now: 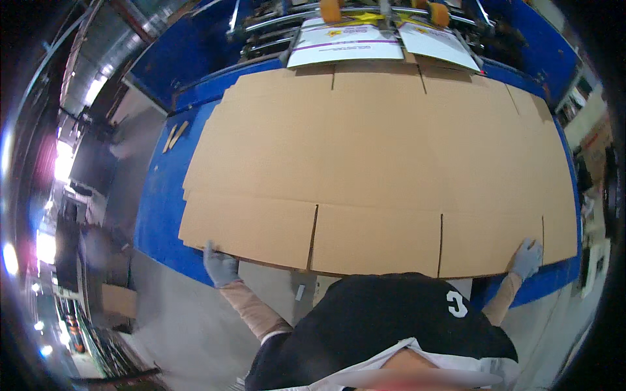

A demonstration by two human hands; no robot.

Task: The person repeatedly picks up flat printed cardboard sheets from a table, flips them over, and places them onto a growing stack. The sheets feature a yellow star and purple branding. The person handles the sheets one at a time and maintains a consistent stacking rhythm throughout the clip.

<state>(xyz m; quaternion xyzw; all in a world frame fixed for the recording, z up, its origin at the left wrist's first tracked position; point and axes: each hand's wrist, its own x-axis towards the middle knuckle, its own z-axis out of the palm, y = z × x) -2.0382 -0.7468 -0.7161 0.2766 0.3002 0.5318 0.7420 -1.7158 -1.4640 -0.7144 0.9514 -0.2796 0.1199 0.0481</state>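
Evidently the cardboard sheet point(365, 163) lies flat on the blue table point(153, 215) — broad, light, stiff but floppy across its slotted flaps. Left hand point(220, 266) and right hand point(525, 257), both gloved, grasp its near edge, well apart — a sensible hold near the corners.

Big flat brown cardboard box blank point(372, 163), unfolded, slotted flaps along near and far edges, lies across the blue machine table point(156, 215) right in front of you; your gloved left hand point(220, 266) and right hand point(525, 257) grip its near edge at the two corners. Beyond its far edge, two white printed box blanks point(345, 44) with a purple stripe and a small yellow mark sit side by side under the feeder's orange rollers point(330, 10). One small brown carton point(119, 300) stands on the floor at your lower left.
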